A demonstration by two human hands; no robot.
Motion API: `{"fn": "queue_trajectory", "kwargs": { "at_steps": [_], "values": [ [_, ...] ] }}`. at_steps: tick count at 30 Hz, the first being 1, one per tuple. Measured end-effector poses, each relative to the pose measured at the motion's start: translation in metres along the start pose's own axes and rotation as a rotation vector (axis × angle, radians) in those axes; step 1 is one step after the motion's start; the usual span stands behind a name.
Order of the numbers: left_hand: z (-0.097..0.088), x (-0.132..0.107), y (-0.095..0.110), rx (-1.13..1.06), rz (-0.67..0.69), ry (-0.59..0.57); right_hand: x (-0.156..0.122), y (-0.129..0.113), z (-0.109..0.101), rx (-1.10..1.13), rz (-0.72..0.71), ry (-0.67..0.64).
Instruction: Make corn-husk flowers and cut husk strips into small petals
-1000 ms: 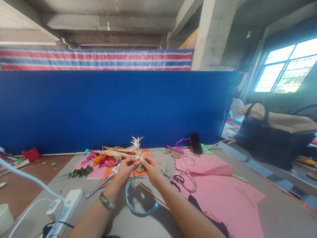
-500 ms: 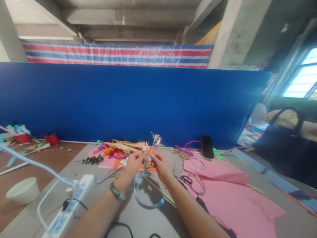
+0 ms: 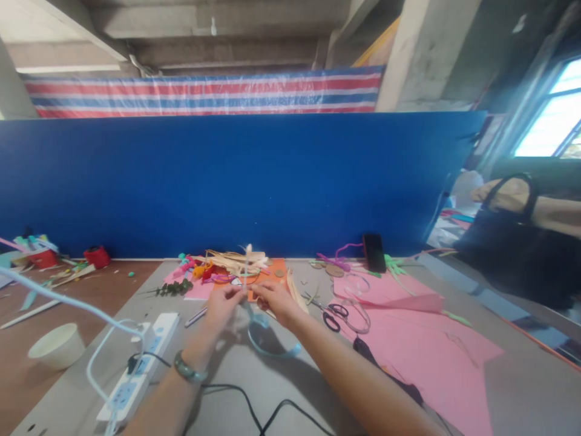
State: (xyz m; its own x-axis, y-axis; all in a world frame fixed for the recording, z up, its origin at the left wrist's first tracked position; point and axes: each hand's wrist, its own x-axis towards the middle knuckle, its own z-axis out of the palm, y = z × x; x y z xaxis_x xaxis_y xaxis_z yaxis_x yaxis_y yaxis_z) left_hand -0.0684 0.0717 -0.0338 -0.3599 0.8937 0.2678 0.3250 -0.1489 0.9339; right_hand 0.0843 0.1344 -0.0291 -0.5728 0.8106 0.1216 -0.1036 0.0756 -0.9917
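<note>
"While both hands were close together over the flat grey table (image 3: 236, 363), where was the slim, pale, whitish-tipped stem (image 3: 246, 271)?"

"Between them, near vertical, tip up. The left hand (image 3: 224, 306) was nearer, fingertips pinched on its lower part."

"Right hand (image 3: 278, 301)?"

"Just right of the stem, fingers curled narrow; grip could not be told. The flat light-blue ribbon loop (image 3: 275, 353) was below both."

On a table (image 3: 526, 393), scissors (image 3: 327, 310) and paper sheets (image 3: 431, 351) lie right of a headband (image 3: 275, 355), a smartphone (image 3: 374, 253) behind them before a partition (image 3: 254, 181); at left, a power strip (image 3: 154, 345) lies between headband and bowl (image 3: 57, 347), a leafy sprig (image 3: 173, 288) behind.
</note>
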Motion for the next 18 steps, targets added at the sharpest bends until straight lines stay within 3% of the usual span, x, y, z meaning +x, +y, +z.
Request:
{"fn": "queue_trajectory", "kwargs": {
  "at_steps": [4, 7, 12, 18],
  "values": [
    [-0.045, 0.013, -0.014, 0.344, -0.039, 0.218, 0.007, 0.003, -0.017, -0.24, -0.017, 0.007],
    [-0.068, 0.024, -0.024, 0.615, -0.09, 0.272, 0.02, 0.008, -0.037, -0.452, -0.038, 0.077],
    [-0.079, 0.031, -0.042, 0.903, -0.198, 0.256, 0.048, 0.013, -0.055, -0.829, 0.0, 0.178],
    [-0.083, 0.025, -0.064, 1.064, -0.285, 0.164, 0.07, 0.0, -0.076, -1.205, 0.155, 0.126]
  ]
}}
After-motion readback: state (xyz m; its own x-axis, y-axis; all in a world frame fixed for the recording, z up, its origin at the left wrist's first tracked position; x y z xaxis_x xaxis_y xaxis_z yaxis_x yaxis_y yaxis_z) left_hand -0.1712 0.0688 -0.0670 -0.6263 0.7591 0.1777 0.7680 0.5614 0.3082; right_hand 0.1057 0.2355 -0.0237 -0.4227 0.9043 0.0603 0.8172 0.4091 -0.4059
